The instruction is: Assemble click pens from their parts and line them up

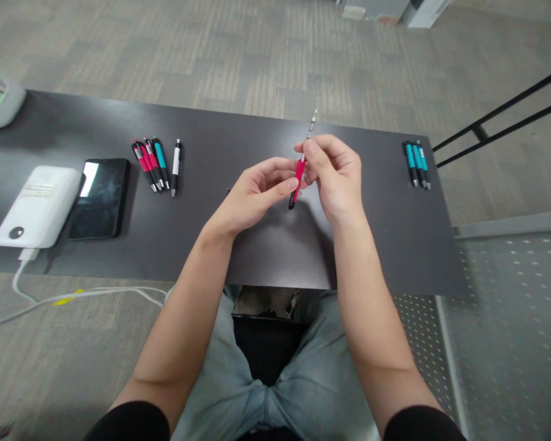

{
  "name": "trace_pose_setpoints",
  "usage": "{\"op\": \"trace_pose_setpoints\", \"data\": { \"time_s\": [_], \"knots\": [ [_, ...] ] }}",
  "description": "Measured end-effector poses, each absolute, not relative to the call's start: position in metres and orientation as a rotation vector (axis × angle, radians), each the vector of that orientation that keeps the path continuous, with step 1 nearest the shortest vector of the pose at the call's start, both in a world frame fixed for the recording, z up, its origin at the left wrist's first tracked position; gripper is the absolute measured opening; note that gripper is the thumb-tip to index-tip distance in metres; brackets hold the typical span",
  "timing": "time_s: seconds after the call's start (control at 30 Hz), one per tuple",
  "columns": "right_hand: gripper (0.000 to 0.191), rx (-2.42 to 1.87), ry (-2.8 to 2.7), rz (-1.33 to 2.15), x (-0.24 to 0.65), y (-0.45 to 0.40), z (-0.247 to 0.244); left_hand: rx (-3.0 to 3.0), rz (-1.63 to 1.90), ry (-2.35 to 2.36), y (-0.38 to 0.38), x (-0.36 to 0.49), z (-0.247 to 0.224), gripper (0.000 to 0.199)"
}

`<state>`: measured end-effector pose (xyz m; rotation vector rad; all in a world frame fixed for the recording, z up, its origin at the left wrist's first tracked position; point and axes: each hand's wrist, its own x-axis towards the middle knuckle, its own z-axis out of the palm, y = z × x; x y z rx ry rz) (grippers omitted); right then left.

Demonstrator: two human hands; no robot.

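Note:
Over the middle of the desk, a red pen barrel (299, 170) with a black end is held at a slant. Its front cone is off, and a thin pen refill (311, 125) sticks out of the far end, tip up. My left hand (252, 193) pinches the barrel low down between thumb and fingers. Higher up, my right hand (337, 174) closes thumb and forefinger where the refill meets the barrel. A tiny dark piece (228, 189) shows beside my left hand, too small to name.
On the dark desk (202, 245), several red and teal pens (151, 164) lie left, beside a white pen (176, 166). Teal pens (416, 164) lie at the right end. Farther left are a black phone (100, 199) and a white power bank (39, 205) with a cable.

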<state>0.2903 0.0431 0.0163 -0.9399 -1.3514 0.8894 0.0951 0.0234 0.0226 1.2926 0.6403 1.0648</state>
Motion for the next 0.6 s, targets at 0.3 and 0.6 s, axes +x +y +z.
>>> {"op": "trace_pose_setpoints", "data": {
  "time_s": [0.3, 0.6],
  "knots": [
    [0.031, -1.009, -1.753, 0.338, 0.31, 0.036, 0.024, 1.636, 1.273, 0.862, 0.022, 0.098, 0.018, 0.051],
    [0.041, -0.968, -1.661, 0.304, 0.32, 0.019, 0.04, 1.818, 1.297, 0.91, 0.024, 0.093, 0.02, 0.043]
  ]
}}
